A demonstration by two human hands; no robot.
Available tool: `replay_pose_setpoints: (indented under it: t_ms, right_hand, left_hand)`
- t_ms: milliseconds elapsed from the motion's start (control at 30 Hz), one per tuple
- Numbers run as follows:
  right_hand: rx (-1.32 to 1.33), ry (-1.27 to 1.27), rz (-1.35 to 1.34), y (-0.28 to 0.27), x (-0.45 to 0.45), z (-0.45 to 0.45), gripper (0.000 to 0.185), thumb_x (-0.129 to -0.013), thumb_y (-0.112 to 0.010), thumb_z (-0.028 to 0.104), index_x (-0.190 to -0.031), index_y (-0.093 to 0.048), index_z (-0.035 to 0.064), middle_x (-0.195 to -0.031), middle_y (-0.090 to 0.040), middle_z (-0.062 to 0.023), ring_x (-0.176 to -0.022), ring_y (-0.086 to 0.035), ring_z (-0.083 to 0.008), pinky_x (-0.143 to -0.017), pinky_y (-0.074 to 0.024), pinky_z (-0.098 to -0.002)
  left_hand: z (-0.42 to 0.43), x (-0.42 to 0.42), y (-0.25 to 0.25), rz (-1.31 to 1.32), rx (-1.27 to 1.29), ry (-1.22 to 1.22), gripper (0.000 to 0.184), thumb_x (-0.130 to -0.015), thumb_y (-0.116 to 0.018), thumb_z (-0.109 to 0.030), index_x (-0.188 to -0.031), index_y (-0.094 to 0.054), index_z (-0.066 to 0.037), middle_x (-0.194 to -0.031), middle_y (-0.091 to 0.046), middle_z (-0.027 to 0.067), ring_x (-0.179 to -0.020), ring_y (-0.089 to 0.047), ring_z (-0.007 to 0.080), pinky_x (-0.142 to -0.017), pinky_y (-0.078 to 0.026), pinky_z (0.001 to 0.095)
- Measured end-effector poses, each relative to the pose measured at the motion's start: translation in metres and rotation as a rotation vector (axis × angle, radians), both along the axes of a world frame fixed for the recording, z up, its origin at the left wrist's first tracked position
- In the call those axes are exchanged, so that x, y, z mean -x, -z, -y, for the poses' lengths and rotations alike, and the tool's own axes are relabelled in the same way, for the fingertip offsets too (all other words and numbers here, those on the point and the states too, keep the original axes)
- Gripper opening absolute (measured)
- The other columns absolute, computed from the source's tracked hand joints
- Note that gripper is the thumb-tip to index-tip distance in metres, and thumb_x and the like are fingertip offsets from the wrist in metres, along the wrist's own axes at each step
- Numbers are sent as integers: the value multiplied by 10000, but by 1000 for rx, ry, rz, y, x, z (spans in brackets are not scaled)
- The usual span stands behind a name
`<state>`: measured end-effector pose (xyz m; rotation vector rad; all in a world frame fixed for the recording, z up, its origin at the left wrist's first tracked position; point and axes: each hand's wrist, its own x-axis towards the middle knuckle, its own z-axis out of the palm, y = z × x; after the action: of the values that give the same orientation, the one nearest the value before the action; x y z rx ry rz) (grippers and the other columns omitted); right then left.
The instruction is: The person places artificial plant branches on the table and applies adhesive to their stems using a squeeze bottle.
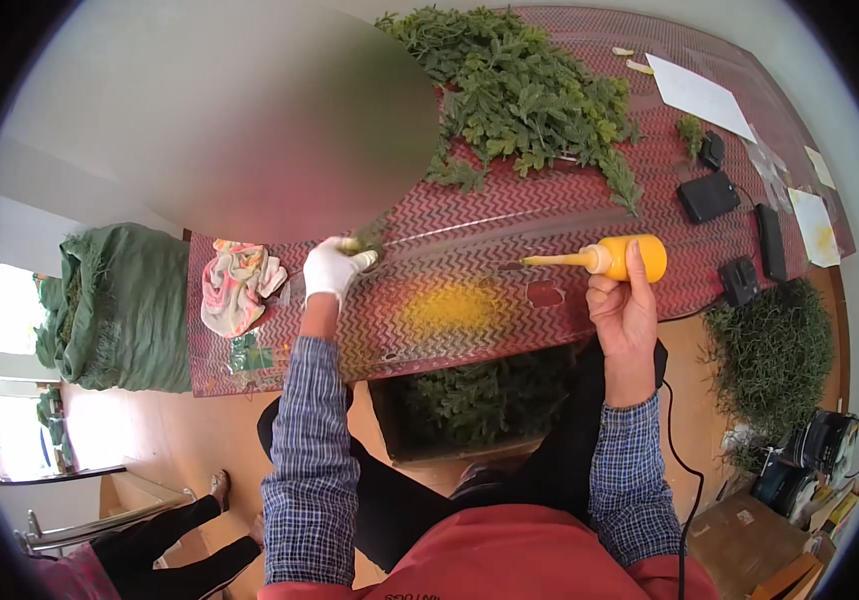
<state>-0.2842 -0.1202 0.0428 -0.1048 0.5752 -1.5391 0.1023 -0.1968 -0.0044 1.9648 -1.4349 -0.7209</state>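
Note:
My left hand [329,270], in a white glove, is closed on a small green sprig [374,238] above the table's left part; a blurred patch reaches close to it. In my bare right hand [623,308] is a yellow squeeze bottle [634,259], lying sideways with its long yellow-coated nozzle pointing left towards the sprig. A wide gap separates nozzle and sprig. Yellow powder or specks [450,308] cover the tabletop between and below my hands. At the back, a big heap of green artificial foliage [540,95] spreads over the table.
The table [510,222] has a red zigzag cover under clear plastic. A crumpled cloth [238,290] and green sack [122,305] are left. Black devices [710,197] and paper [700,95] lie right. A box of greenery [475,410] sits below; another person's legs [175,530] show lower left.

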Motion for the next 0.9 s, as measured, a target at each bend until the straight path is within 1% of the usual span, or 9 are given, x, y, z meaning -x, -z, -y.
replay_pose_setpoints:
  t_ms: [67, 100, 233, 300, 367, 433, 567, 733, 900]
  right_hand:
    - [-16, 18, -8, -1, -1, -1, 241, -940, -627, 278, -994, -598, 45, -824, -633, -52, -568, -497, -91, -494, -441, -206]
    - [-16, 13, -7, -2, -2, -2, 243, -939, -629, 280, -993, -598, 44, -824, -632, -52, -568, -497, -90, -493, -441, -206]
    - [-5, -16, 0, 1, -2, -2, 248, -936, -633, 282, -994, -597, 43, -824, -633, -54, -570, -502, -90, -493, -442, -205]
    - [3, -34, 1, 3, -4, -2, 248, -935, -635, 281, -994, -597, 42, -826, -635, -57, -572, -506, -91, -493, -444, -205]
    - [8, -43, -5, 2, -5, -2, 247, -935, -636, 279, -992, -597, 42, -831, -638, -61, -573, -511, -92, -494, -447, -205]
    - [18, -71, 13, 6, -4, -1, 247, -934, -637, 277, -993, -594, 41, -838, -641, -65, -576, -513, -91, -496, -450, -206]
    - [38, -73, 13, 7, -5, -1, 244, -934, -636, 273, -999, -587, 42, -848, -643, -70, -580, -516, -91, -498, -457, -209]
    - [22, -74, 7, 7, -7, -2, 239, -936, -633, 268, -1003, -586, 44, -857, -645, -76, -578, -515, -92, -504, -461, -211]
    - [22, -96, 7, 8, -9, -3, 243, -933, -638, 270, -1003, -588, 42, -866, -648, -79, -582, -515, -94, -509, -461, -210]
  left_hand:
    - [-42, 18, -19, -535, -147, -262, 303, -754, -817, -161, -970, -647, -36, -728, -642, 9, -511, -522, 76, -428, -403, 227]
    - [-63, 27, -14, -702, -93, -329, 250, -800, -781, -147, -976, -615, -82, -708, -606, -12, -423, -417, 48, -345, -276, 203]
    - [-135, 69, -9, -989, -17, -595, 187, -861, -725, -167, -966, -587, -96, -658, -521, -13, -418, -406, 98, -355, -287, 249]
    - [-158, 78, 11, -1238, 67, -569, 215, -883, -698, -154, -1034, -574, -64, -800, -568, 46, -573, -554, 166, -440, -430, 291]
    - [-163, 116, 0, -1307, 166, -755, 315, -901, -672, -152, -1151, -523, -31, -995, -563, 114, -835, -627, 284, -647, -551, 371]
    - [-168, 136, 3, -1565, 212, -678, 459, -939, -608, -139, -1318, -385, -4, -1186, -511, 166, -1069, -581, 365, -901, -533, 456]
    - [-164, 172, 9, -1738, 301, -613, 473, -963, -514, -55, -1385, -304, -19, -1313, -419, 189, -1249, -470, 360, -1052, -436, 484]
    - [-161, 185, 8, -1750, 190, -612, 435, -971, -487, -53, -1372, -321, -12, -1296, -450, 197, -1218, -506, 366, -1022, -465, 493]
    - [-172, 181, -8, -1656, -28, -451, 363, -979, -512, -123, -1318, -424, -27, -1142, -583, 187, -1026, -631, 335, -823, -556, 432]
